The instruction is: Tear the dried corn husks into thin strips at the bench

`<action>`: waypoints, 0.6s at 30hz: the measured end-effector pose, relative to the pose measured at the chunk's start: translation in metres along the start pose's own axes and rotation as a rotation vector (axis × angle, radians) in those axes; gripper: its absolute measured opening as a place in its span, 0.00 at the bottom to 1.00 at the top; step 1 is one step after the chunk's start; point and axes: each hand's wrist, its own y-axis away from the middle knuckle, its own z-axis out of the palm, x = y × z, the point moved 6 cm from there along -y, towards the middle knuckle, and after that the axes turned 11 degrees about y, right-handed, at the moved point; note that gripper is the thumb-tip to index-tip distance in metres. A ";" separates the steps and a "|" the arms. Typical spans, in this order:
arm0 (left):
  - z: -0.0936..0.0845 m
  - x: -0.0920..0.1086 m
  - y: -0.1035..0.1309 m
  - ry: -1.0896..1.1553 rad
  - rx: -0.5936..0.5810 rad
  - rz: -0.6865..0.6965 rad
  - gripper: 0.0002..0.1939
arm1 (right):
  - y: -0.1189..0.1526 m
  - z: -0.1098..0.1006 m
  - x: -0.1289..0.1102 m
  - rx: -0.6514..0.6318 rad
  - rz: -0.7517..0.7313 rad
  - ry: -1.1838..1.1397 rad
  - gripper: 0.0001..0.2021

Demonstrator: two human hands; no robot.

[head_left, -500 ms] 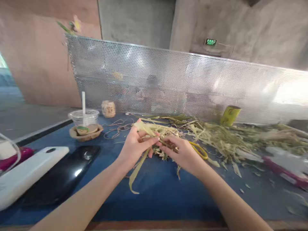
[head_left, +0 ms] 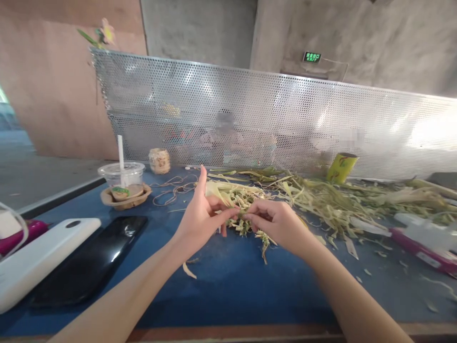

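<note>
My left hand [head_left: 200, 214] pinches a pale green strip of dried husk [head_left: 242, 212] between thumb and a fingertip, with one finger pointing up. Opposite it, the thumb and fingers of my right hand [head_left: 280, 221] close on the same strip, fingertips almost meeting. A wide pale husk leaf [head_left: 218, 191] spreads just behind my left fingers. Under and behind both hands lies a heap of shredded and twisted husk [head_left: 246, 193]. A braided-looking piece [head_left: 264, 242] sticks out below my right fingers. The exact fold within the pinch is too small to make out.
On the left are a black phone [head_left: 93, 259], a white phone-shaped item [head_left: 50, 252], a lidded cup [head_left: 123, 175] in a paper bowl [head_left: 139, 198], and string [head_left: 174, 188]. Husk [head_left: 332, 205], a yellow-green container [head_left: 342, 167] and a purple package [head_left: 421, 250] lie right. A perforated metal screen [head_left: 193, 109] stands behind.
The long strip that hung below my left hand no longer hangs there. My left finger has straightened upward. The yellow loop by my right hand is now mostly hidden.
</note>
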 end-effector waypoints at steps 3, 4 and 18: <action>0.000 -0.001 -0.001 0.034 0.000 -0.049 0.56 | 0.000 -0.001 0.001 -0.046 0.027 -0.017 0.09; 0.001 -0.001 -0.001 0.042 -0.009 -0.056 0.56 | 0.000 -0.001 0.002 -0.059 0.038 -0.028 0.09; 0.002 0.000 0.001 0.072 -0.066 -0.089 0.56 | 0.002 -0.002 0.003 -0.143 0.110 -0.078 0.10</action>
